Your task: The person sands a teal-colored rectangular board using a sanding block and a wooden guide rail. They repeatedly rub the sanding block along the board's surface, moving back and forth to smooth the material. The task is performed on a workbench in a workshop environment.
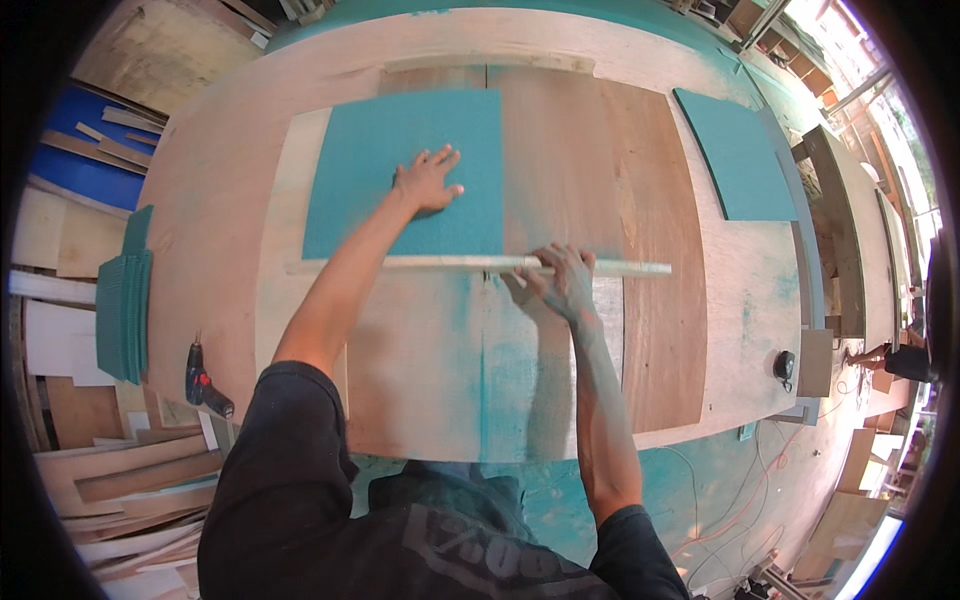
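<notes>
A flat teal panel (pixel 365 150) lies on bare wooden boards on the worktable. My left hand (pixel 428 183) rests on it, palm down, with the fingers spread. Along the panel's near edge runs a long, thin, pale wooden strip (pixel 430 263), reaching past the panel to the right. My right hand (pixel 563 280) grips this strip right of its middle, fingers over the far side. Part of the strip is hidden under that hand. Beneath and beside them, the wooden boards (pixel 570 150) carry teal smears.
Another teal panel (pixel 735 155) lies at the far right. A cordless drill (pixel 207 385) sits at the left edge, near a stack of teal pieces (pixel 122 315). A black tape measure (pixel 785 368) is at right. Wood offcuts (pixel 150 480) and floor cables (pixel 770 460) surround the table.
</notes>
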The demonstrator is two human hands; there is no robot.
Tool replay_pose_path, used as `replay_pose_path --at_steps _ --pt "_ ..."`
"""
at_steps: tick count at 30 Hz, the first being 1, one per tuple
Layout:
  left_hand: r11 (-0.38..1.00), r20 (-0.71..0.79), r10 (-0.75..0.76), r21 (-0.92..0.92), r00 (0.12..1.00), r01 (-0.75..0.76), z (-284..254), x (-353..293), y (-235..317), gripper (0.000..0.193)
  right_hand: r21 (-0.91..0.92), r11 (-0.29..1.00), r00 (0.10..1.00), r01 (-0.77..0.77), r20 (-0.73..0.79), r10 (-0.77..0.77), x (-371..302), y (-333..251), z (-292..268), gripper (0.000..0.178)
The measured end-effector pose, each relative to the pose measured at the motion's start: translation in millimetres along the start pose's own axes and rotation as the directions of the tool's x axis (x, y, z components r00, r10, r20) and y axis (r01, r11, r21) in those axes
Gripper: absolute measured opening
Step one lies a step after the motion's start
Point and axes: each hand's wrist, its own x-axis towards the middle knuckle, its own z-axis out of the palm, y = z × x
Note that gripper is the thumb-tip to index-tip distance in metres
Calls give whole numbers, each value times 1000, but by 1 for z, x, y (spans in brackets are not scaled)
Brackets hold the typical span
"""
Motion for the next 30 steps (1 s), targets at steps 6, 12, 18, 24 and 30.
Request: replay_pose_path --at_steps 6,12,18,24,30 --pt "997 31 13 -70 999 -10 35 -129 36 81 42 999 1000 4 -25 -3 -128 -25 1 44" --pt "999 89 -1 -50 996 5 70 -226 74 83 88 996 999 -31 -11 32 -240 -55 -8 39" --pt "997 104 -7 -81 995 16 93 -310 103 83 72 997 1000 -6 -17 8 -325 -71 -7 38" --pt "990 106 1 -139 994 14 109 -362 121 83 107 993 999 -54 10 53 -380 -85 -10 38" --pt "987 45 -4 -158 999 11 130 -381 126 87 91 995 999 -47 17 45 -403 -86 -8 39"
